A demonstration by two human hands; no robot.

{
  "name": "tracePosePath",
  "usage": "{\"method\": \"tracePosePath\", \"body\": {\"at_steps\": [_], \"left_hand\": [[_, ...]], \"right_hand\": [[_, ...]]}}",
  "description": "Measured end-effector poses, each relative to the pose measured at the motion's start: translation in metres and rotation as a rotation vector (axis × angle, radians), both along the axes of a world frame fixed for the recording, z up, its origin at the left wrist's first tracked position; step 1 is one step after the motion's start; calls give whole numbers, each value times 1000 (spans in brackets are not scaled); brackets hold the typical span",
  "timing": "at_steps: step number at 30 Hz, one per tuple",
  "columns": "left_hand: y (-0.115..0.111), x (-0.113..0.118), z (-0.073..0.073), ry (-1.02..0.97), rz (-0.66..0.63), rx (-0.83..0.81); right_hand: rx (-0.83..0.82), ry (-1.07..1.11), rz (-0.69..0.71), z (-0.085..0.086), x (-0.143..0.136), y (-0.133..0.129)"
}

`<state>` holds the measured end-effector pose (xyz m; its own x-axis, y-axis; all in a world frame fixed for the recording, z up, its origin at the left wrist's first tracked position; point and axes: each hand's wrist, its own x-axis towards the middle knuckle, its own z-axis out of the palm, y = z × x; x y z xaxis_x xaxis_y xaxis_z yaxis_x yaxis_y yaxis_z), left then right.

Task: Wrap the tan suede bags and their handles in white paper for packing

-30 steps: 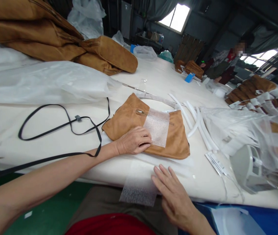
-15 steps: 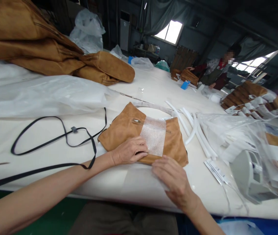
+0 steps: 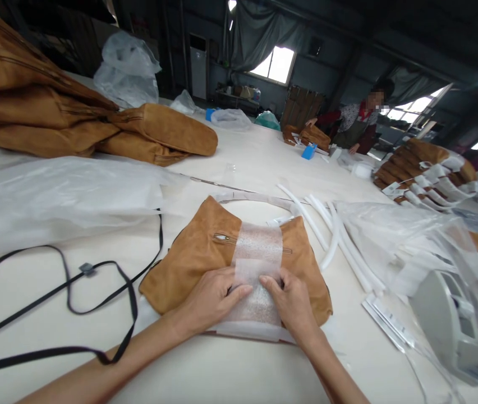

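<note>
A tan handbag [image 3: 197,249] with zips lies flat on the table in front of me. A thin white foam sheet [image 3: 258,241] is wrapped as a band around its middle, its upper flap overlapping the part below. My left hand [image 3: 216,297] grips the band's left side, thumb on top and fingers partly hidden under the flap. On the other side my right hand [image 3: 292,300] pinches the sheet's right edge, its thumb pointing inward. The bag's pale wrapped handle [image 3: 260,197] arches out behind it.
A black strap [image 3: 127,292] loops at left, near clear plastic sheeting [image 3: 66,191] and piled tan bags [image 3: 159,132]. White foam tubes [image 3: 348,252], tags [image 3: 386,322] and a grey tape dispenser [image 3: 445,320] lie at right. Another person [image 3: 359,120] stands across the table beside stacked bags [image 3: 419,168].
The foam sheet has been folded over the bag's near edge onto its front. My right hand has moved up from that edge onto the band; both hands now hold it. The view has shifted.
</note>
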<state>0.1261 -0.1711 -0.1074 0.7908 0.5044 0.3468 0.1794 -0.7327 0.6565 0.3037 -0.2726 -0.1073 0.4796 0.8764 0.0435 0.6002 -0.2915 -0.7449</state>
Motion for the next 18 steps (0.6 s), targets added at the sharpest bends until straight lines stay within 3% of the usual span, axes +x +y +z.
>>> {"method": "tracePosePath", "body": {"at_steps": [7,10,12,15,18], "left_hand": [[3,6,-5,29,243,-31],[1,4,-8,-116,300,-9],[-4,0,-10,-249,330,134],[-14,-5,-10,-310,172,436],[-18,-5,-10,-157,-69,496]], "right_hand": [[-23,-112,-59,-6,-8,3],[-55,-155,-69,-7,-9,4],[-81,-177,-63,-7,-10,4],[-103,-203,-45,-6,-10,5],[-108,-220,-37,-6,-9,5]]}}
